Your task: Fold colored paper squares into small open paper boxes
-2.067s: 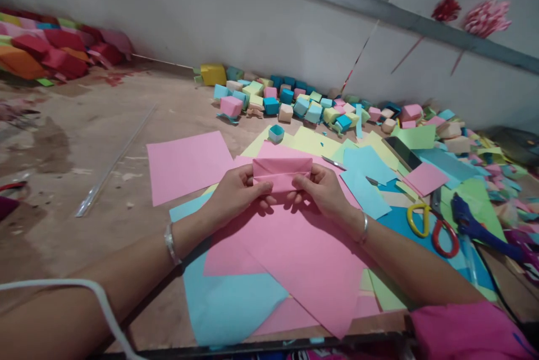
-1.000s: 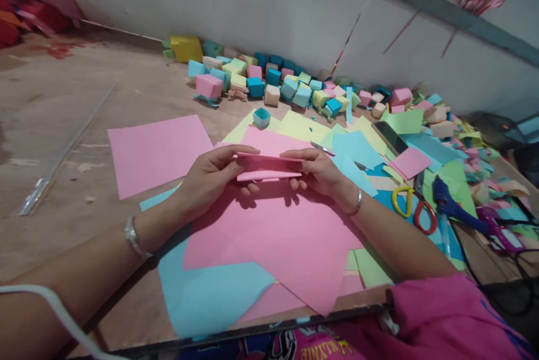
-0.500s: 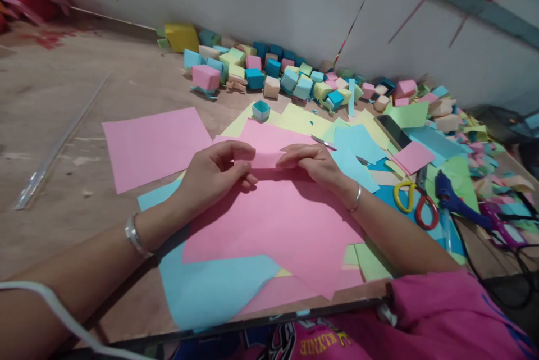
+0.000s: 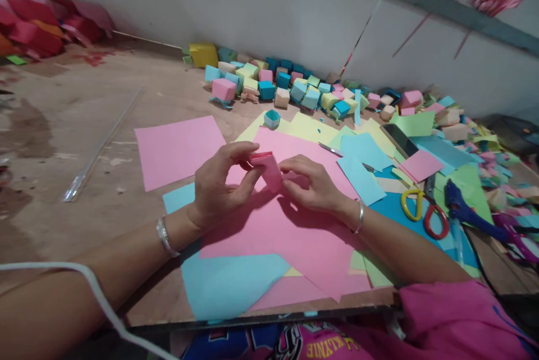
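A small folded piece of pink paper is held between my two hands, tilted, with a darker pink inner side showing at its top edge. My left hand pinches its upper left end between thumb and fingers. At its lower right end, the fingertips and thumb of my right hand close on it. Beneath both hands lies a large pink sheet, over a light blue sheet. Just beyond the hands stands a small open blue paper box.
Folded paper boxes line the wall. To the right lie scissors, a blue glue gun, a phone and a craft knife. Another pink sheet and a clear ruler-like strip lie left.
The pink piece has turned from lying level to a steep tilt, its folded end now showing. My hands have turned with it, and the camera view has shifted left.
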